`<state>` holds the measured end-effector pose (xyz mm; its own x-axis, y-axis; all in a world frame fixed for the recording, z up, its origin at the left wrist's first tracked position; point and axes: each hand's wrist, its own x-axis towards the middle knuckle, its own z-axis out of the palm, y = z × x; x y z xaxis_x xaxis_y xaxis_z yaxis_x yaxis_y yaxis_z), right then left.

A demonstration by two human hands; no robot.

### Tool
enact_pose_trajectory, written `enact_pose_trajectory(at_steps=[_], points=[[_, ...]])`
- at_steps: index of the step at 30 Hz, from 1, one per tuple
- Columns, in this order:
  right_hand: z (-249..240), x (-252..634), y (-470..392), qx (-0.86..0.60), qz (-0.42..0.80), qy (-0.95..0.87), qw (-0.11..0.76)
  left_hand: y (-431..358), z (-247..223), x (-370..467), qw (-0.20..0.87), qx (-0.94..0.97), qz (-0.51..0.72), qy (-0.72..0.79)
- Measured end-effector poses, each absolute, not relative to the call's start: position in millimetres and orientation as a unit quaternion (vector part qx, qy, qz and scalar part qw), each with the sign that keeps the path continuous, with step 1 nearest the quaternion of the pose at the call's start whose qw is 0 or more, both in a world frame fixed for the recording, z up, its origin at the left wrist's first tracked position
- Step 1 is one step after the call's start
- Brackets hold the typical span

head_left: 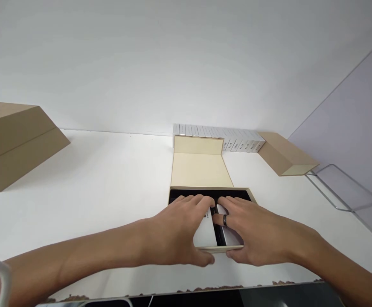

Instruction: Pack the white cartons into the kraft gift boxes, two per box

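Note:
An open cream box (201, 168) with a dark interior stands on the white table, its lid folded back away from me. Two white boxes lie inside, the left one (205, 232) and the right one (232, 236), split by a dark gap. My left hand (184, 230) arches over the left white box, fingers at its far part, thumb apart at the near rim. My right hand (243, 228), with a dark ring, reaches over the right white box, fingertips inside and thumb at the near rim. Whether either hand grips its box is hidden.
Behind the lid, a row of slim white boxes (242, 143) lines the wall. A tan box (286, 153) stands to their right, near a metal wire stand (342, 192). Another tan box (19, 136) is at far left. The near table edge looks chipped.

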<state>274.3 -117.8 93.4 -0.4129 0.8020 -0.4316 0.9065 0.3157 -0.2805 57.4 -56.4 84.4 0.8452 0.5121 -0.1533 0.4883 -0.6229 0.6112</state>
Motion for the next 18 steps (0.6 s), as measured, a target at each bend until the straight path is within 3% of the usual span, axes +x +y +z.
enact_pose_trajectory(at_steps=[4,8,14,18], points=[[100,309,-119,0.544,-0.318,0.777,0.016,-22,94,41,0.355,0.852,0.167,0.347],[83,356,-67,0.646,-0.304,0.639,-0.287,58,72,33,0.223,0.789,0.264,0.507],[22,364,38,0.748,-0.266,0.546,-0.267,127,19,64,0.273,0.766,0.191,0.550],[11,351,58,0.747,-0.248,0.548,-0.283,125,22,79,0.299,0.761,0.219,0.532]])
